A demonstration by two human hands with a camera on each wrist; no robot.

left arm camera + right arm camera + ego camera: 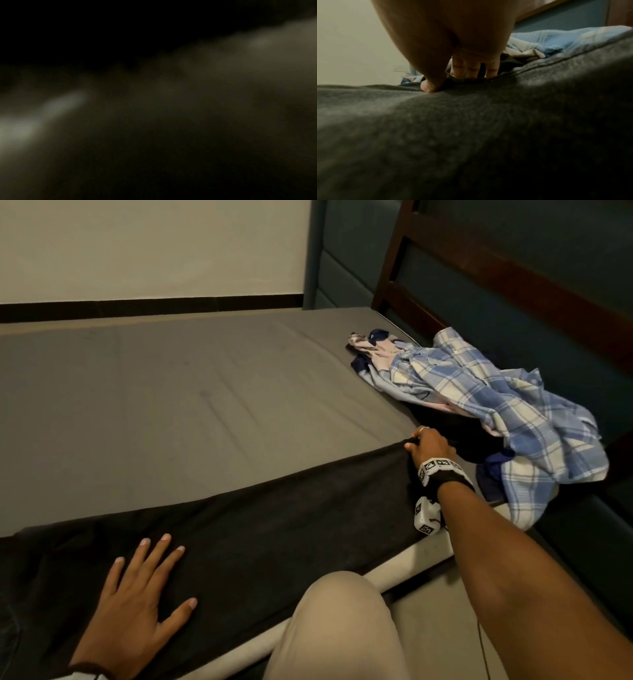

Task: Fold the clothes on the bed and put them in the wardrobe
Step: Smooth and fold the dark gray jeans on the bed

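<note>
A long dark grey garment (pixel 260 525) lies stretched along the near edge of the bed. My left hand (pixel 137 587) lies flat on it with fingers spread, pressing it down. My right hand (pixel 428 445) pinches the garment's far right corner, thumb on top and fingers curled under the hem; the right wrist view shows this grip on the dark garment (pixel 471 128) by my right hand (pixel 453 79). A heap of clothes topped by a blue plaid shirt (pixel 496 405) lies to the right. The left wrist view is dark and blurred.
The grey mattress (pixel 171 405) stretches back to a pale wall. A dark wooden headboard (pixel 513 285) and teal padding stand at the right. My knee in beige trousers (pixel 335 628) is against the bed's pale front edge (pixel 394 570).
</note>
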